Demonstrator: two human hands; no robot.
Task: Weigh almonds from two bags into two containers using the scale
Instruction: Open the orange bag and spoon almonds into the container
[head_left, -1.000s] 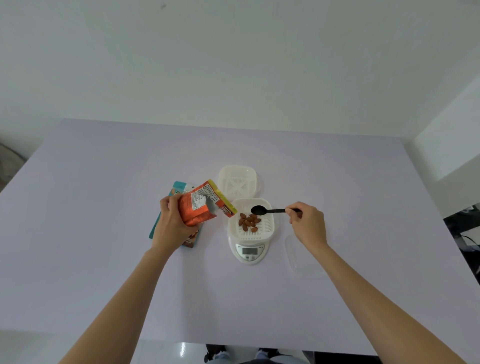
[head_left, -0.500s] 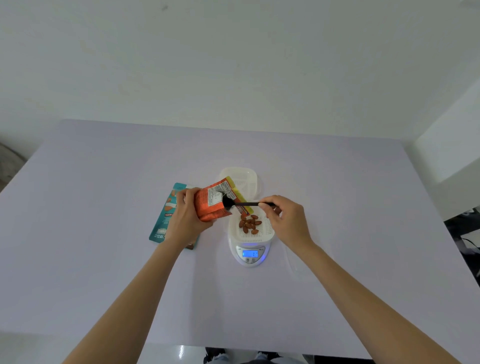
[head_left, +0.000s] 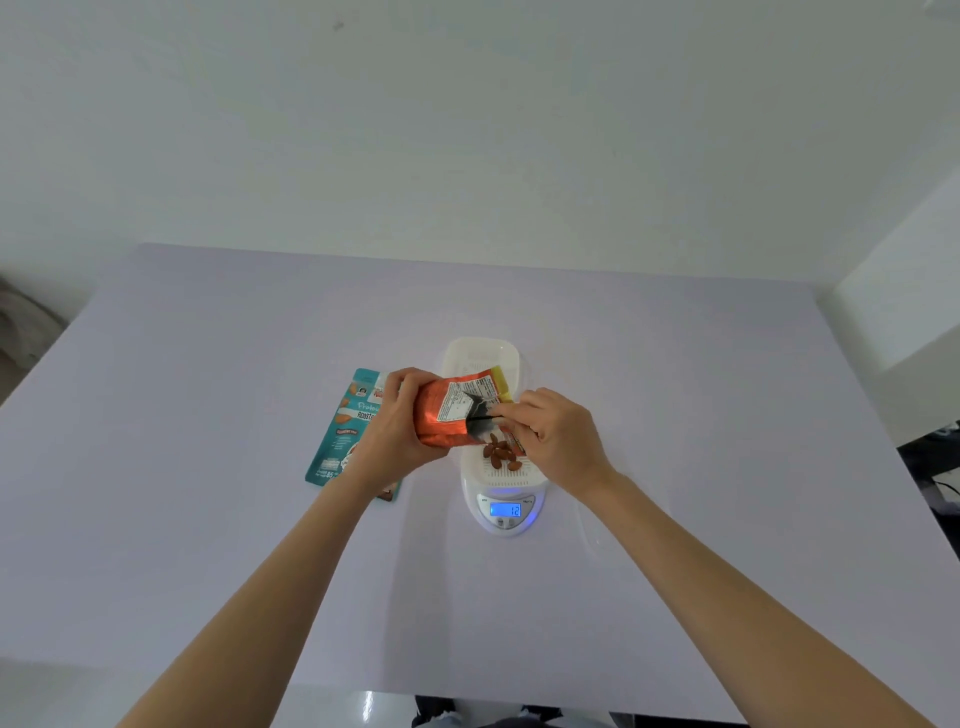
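Observation:
My left hand (head_left: 395, 431) grips an orange almond bag (head_left: 447, 415), held tilted just above the white container (head_left: 511, 475) on the scale (head_left: 506, 512). My right hand (head_left: 553, 434) pinches a black spoon (head_left: 480, 413) whose bowl is pushed into the bag's open mouth. Several almonds (head_left: 500, 453) lie in the container. The scale's blue display is lit and reads 12. A teal almond bag (head_left: 348, 426) lies flat on the table to the left, partly under my left hand.
A second white container (head_left: 480, 356) sits behind the scale, mostly hidden by the orange bag. A clear lid (head_left: 592, 530) lies right of the scale. The lilac table (head_left: 208, 415) ends at a white wall behind.
My right hand moved left with the spoon, from over the container into the orange bag's mouth. My left hand brought the bag right, over the scale. The scale display lit up.

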